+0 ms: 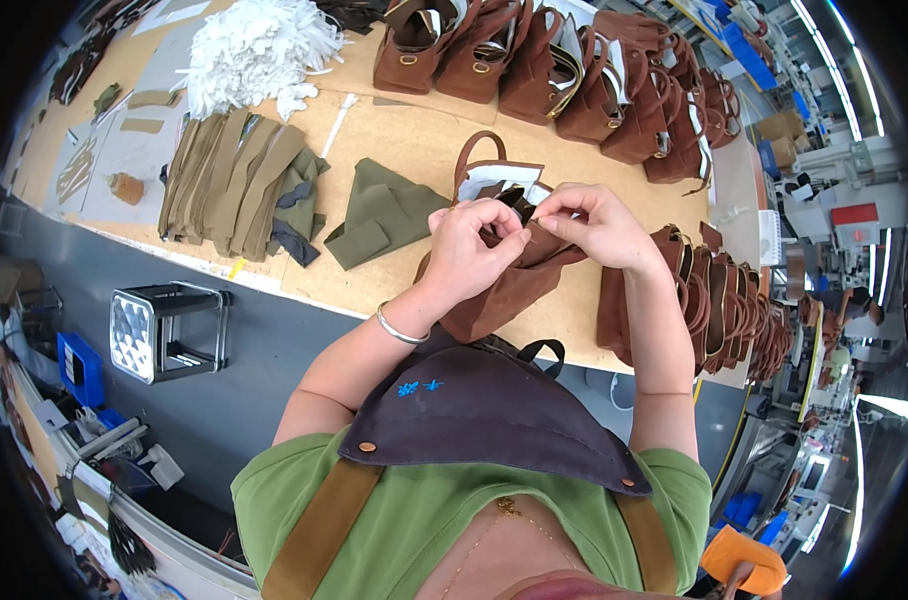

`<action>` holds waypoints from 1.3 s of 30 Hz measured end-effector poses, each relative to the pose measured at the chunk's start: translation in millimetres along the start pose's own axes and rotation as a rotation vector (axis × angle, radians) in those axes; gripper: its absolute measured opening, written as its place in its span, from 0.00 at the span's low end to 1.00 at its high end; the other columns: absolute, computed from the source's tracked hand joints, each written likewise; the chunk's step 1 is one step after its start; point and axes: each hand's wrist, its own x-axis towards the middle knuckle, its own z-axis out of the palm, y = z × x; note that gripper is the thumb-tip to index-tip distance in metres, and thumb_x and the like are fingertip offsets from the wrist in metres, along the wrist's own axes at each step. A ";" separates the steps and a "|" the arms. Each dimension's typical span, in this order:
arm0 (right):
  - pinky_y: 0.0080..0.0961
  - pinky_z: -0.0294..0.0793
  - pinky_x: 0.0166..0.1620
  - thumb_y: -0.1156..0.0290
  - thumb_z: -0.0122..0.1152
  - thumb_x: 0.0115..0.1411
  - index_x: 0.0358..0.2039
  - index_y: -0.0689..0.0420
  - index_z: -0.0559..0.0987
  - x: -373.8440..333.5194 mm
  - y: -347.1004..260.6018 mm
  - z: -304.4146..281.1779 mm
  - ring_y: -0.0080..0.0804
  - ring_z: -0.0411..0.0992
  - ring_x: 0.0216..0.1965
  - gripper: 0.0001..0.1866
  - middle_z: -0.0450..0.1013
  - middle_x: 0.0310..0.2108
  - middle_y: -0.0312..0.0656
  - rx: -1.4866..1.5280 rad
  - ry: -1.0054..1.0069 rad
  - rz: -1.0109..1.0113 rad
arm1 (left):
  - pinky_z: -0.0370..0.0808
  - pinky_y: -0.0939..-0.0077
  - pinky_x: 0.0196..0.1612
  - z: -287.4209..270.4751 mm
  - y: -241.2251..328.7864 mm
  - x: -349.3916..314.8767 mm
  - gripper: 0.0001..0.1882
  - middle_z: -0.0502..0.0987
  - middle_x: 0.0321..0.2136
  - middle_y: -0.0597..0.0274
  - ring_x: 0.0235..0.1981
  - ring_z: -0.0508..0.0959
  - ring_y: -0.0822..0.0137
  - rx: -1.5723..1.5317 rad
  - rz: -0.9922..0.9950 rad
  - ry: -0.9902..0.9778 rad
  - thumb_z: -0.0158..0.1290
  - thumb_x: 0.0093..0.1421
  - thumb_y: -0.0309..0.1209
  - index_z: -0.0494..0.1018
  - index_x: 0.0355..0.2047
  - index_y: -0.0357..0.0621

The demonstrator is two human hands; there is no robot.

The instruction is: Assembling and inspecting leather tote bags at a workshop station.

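A brown handbag rests on the table right in front of me, its mouth up. One rounded handle and a white sheet show at its far side. My left hand pinches the bag near its opening, thumb against bent fingers. Opposite it, my right hand is closed at the same opening, with thumb and index finger pressed together. What lies between those right fingertips is too small to make out. The inside of the bag is mostly hidden by both hands. Left of the bag lies a folded olive green cloth.
Several brown handbags line the far side, with another row at my right. Olive-brown fabric strips and a white heap of strips lie leftward. A metal-framed stool stands on the floor, left of me, beyond the table's edge.
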 end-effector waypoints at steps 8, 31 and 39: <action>0.16 0.70 0.37 0.75 0.62 0.62 0.37 0.62 0.82 -1.2 -8.0 2.6 0.14 0.69 0.32 0.05 0.75 0.30 0.30 0.061 -0.041 0.060 | 0.69 0.84 0.25 2.3 -2.6 -2.0 0.06 0.76 0.19 0.69 0.21 0.72 0.81 -0.001 0.010 0.024 0.63 0.53 0.24 0.76 0.24 0.38; 0.20 0.68 0.41 0.76 0.60 0.62 0.35 0.62 0.77 -2.5 -9.9 13.1 0.20 0.67 0.35 0.04 0.71 0.31 0.33 -0.210 -0.022 -0.072 | 0.68 0.80 0.24 -3.7 -2.3 -5.7 0.07 0.75 0.18 0.65 0.19 0.73 0.75 0.025 0.080 -0.051 0.67 0.49 0.24 0.78 0.24 0.37; 0.32 0.72 0.36 0.64 0.69 0.54 0.31 0.58 0.80 -5.4 -11.5 19.3 0.37 0.74 0.31 0.11 0.75 0.29 0.41 -0.404 -0.014 -0.215 | 0.59 0.59 0.53 -48.5 -3.5 17.2 0.05 0.80 0.34 0.70 0.41 0.78 0.67 0.242 0.087 -0.309 0.59 0.50 0.30 0.79 0.30 0.51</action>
